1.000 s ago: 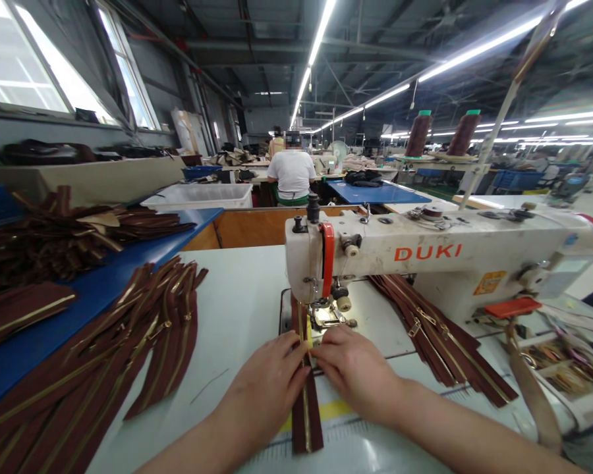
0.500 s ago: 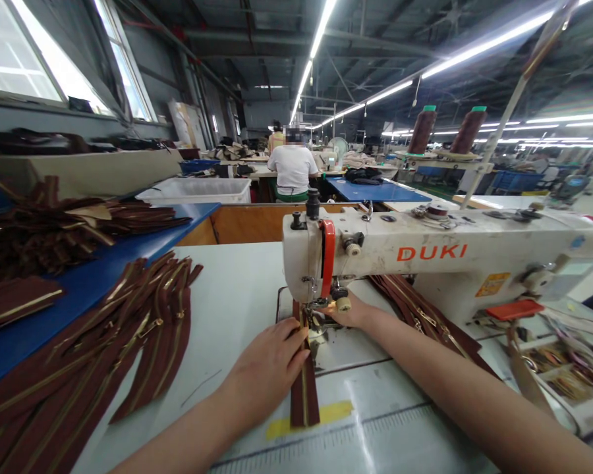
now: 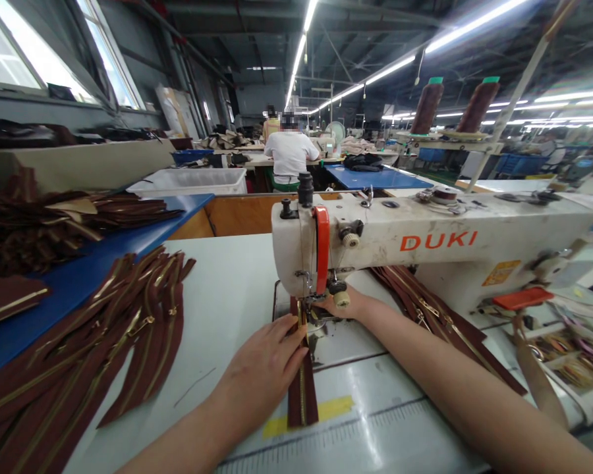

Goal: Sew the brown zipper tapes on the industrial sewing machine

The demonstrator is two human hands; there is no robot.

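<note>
A brown zipper strip (image 3: pixel 302 395) with gold teeth runs lengthwise under the needle area of the white sewing machine (image 3: pixel 375 230). On its left edge, just in front of the presser foot, my left hand (image 3: pixel 264 359) lies with fingers close together, pressing the strip against the machine bed. My right hand (image 3: pixel 343 304) reaches behind the needle area from the right; its fingertips are partly hidden by the machine head, and what they touch cannot be made out.
Brown zipper strips (image 3: pixel 128 336) are heaped at the left, with more strips (image 3: pixel 439 316) under the machine arm. A tray of small parts (image 3: pixel 568 355) sits at the right. Thread cones (image 3: pixel 427 108) stand behind. A person in a white shirt (image 3: pixel 290 157) sits ahead.
The camera view has shifted slightly. Both hands keep nearly the same places by the needle, and the zipper strip shows hardly any movement.
</note>
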